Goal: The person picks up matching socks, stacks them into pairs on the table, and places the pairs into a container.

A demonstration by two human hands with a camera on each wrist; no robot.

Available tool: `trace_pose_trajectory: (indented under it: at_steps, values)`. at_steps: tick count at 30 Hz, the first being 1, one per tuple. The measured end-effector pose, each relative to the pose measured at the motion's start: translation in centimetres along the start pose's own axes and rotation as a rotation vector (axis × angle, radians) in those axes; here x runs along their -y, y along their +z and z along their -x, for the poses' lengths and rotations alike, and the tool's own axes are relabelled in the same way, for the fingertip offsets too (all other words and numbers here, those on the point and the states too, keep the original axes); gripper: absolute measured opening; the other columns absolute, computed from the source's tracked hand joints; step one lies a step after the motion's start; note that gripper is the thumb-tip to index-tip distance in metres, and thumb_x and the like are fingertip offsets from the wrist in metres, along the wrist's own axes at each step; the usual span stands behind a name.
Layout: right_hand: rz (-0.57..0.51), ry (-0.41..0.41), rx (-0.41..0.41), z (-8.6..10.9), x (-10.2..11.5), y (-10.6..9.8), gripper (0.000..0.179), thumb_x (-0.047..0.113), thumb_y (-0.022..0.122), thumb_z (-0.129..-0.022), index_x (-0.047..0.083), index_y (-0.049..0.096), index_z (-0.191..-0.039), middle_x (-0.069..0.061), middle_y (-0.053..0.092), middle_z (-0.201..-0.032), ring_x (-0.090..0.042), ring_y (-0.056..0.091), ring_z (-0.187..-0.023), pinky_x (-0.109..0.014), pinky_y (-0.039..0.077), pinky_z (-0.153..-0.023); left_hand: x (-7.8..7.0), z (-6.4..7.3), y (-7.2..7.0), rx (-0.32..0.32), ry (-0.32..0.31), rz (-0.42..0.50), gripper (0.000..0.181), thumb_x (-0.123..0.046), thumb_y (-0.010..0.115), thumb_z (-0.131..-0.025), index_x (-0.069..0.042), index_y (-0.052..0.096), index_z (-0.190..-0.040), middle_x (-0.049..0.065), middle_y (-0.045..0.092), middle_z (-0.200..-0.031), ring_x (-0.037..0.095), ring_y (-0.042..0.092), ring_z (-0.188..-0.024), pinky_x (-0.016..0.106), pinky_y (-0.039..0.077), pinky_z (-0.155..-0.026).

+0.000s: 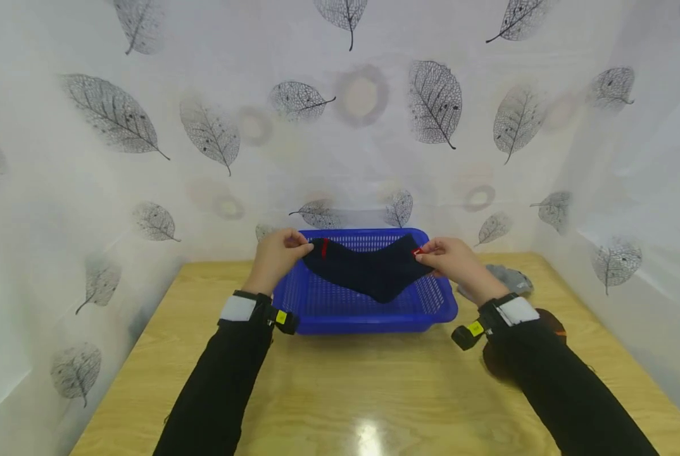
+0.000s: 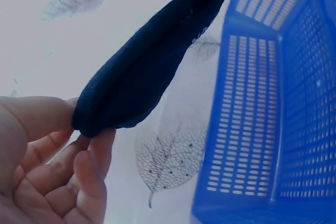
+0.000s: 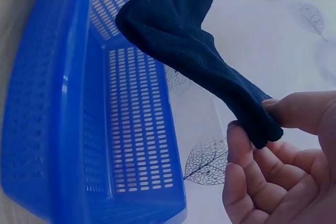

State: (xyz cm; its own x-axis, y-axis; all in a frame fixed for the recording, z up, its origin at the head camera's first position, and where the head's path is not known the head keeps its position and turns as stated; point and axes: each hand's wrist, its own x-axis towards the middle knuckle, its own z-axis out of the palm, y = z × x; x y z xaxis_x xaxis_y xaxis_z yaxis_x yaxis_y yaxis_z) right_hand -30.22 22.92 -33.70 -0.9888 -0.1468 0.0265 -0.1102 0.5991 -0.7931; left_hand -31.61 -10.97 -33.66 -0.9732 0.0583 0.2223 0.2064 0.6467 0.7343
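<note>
A pale sheet (image 1: 311,57) printed with leaves hangs beyond both hands. The wooden table (image 1: 368,386) spreads below and on the near side of the grip. A black sleeve (image 1: 214,386) leads up to the left hand and another black sleeve (image 1: 568,380) to the right.

The blue basket (image 1: 368,328) stands on the table below the grip, mostly in the span between the two hands. Its slotted walls and part of its mesh floor show beneath and around the sock. From the left wrist the basket is off to the right of the fingers; from the right wrist, off to the left.

The dark navy sock (image 1: 368,269) is held up, stretched sideways from one hand to the other, over the basket in the head view. Its middle sags below the grip, with a rounded bend lowest, closer to the right hand.

The left hand (image 1: 277,256) pinches one end between thumb and fingertips; the right hand (image 1: 459,263) pinches the opposite end likewise. Both grips are closed on the fabric.

A brown item (image 1: 496,364) lies below the right grip, partly hidden by the sleeve. A grey cloth (image 1: 511,278) lies just beyond the right wrist. A thin red stripe (image 1: 325,247) crosses the sock beside the left fingertips.
</note>
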Motion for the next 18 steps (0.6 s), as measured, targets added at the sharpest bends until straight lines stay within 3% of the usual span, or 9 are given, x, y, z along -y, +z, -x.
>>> trace_pose_trajectory:
  at_steps: [6, 14, 18]
  values:
    - [0.036, 0.031, -0.015, -2.9, -0.3, 1.2, 0.022, 0.009, 0.068, -0.095, -0.012, 0.064, -0.102, -0.020, 0.070, -0.094, -0.012, 0.063, -0.063, -0.024, 0.054, -0.058, 0.9, -2.4, 1.5, -0.043, -0.033, -0.024, 0.017, -0.017, 0.076, -0.093, -0.001, 0.072, -0.095, 0.017, 0.073, -0.096, 0.033, 0.067, -0.088, 0.044, 0.052, -0.081]
    - [0.317, 0.032, 0.023, -6.2, -0.7, 2.0, 0.020, 0.011, 0.068, -0.092, -0.009, 0.071, -0.090, -0.018, 0.074, -0.085, -0.015, 0.064, -0.056, -0.023, 0.051, -0.056, 2.6, -4.9, 3.7, -0.038, -0.114, -0.109, 0.018, -0.016, 0.079, -0.089, 0.001, 0.075, -0.092, 0.016, 0.074, -0.096, 0.034, 0.067, -0.091, 0.045, 0.051, -0.087]
    - [0.349, 0.045, 0.014, -7.1, -0.7, 2.3, 0.018, 0.011, 0.070, -0.090, -0.004, 0.071, -0.081, -0.015, 0.073, -0.078, -0.020, 0.069, -0.058, -0.025, 0.051, -0.060, 2.9, -5.8, 4.9, -0.031, -0.148, -0.107, 0.016, -0.013, 0.079, -0.089, 0.003, 0.077, -0.092, 0.017, 0.076, -0.095, 0.033, 0.072, -0.085, 0.040, 0.056, -0.082]
